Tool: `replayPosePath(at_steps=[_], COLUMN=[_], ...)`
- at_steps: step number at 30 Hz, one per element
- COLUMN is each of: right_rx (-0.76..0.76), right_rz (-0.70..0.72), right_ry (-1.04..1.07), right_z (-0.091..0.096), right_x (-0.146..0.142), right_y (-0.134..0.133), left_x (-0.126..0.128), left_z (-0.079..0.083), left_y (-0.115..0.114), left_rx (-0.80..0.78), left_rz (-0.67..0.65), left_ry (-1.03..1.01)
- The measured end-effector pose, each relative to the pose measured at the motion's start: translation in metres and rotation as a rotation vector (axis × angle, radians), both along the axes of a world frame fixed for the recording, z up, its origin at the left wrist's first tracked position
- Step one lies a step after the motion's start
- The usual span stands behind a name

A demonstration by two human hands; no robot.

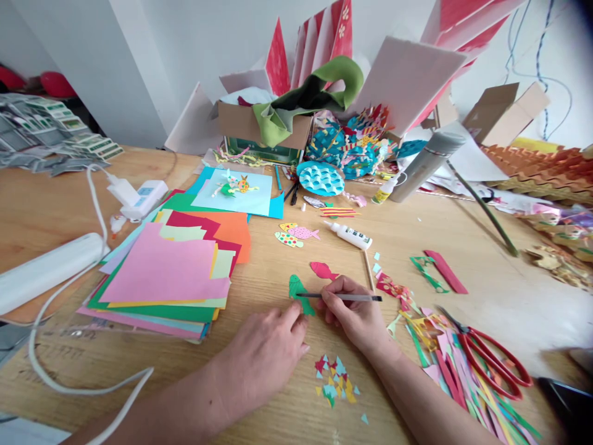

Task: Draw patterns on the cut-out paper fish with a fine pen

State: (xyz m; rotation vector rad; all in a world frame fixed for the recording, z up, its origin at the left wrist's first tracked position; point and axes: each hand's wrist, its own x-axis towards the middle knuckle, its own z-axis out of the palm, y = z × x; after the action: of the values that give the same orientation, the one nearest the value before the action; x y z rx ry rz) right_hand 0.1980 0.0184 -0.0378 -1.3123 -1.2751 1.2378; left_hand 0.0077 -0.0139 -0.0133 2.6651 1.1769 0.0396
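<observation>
A green paper fish (pixel 296 285) lies on the table, its lower part beneath the fingertips of my left hand (pixel 273 334), which hold it down. My right hand (pixel 354 309) is closed in a writing grip around a slim dark pencil (pixel 356 297). The pencil's tip points left and meets the green fish; I cannot tell whether it marks the paper. Just above the pencil lies a crimson paper fish (pixel 323 270). Small coloured paper snippets (pixel 336 378) are scattered between my forearms.
Left: stacked coloured paper (pixel 162 266) and a white cable (pixel 34 334). Right: red-handled scissors (pixel 491 358) on paper strips (pixel 451 371). Beyond my hands: a white glue bottle (pixel 352 236), patterned paper fish (pixel 301 233), a grey flask (pixel 426 167) and a cardboard box (pixel 238 123).
</observation>
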Motion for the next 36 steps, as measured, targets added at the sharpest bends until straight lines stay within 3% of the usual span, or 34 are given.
replayPosePath(at_steps=[21,29,36], right_rx=[-0.020,0.049,0.025], right_rz=[0.033,-0.170,-0.149], right_ry=[-0.001,-0.047,-0.055], right_z=[0.0026,0.0003,0.0030], right_x=[-0.0001,0.0022,0.0017], right_y=[-0.0004,0.0002,0.0012], left_x=[0.0013,0.0009,0.0017], left_z=[0.0019,0.0029,-0.0002], left_y=[0.0017,0.0013,0.0031], left_rx=[-0.020,-0.018,0.038], left_rz=[0.000,0.004,-0.053], left_ry=[0.003,-0.020,-0.001])
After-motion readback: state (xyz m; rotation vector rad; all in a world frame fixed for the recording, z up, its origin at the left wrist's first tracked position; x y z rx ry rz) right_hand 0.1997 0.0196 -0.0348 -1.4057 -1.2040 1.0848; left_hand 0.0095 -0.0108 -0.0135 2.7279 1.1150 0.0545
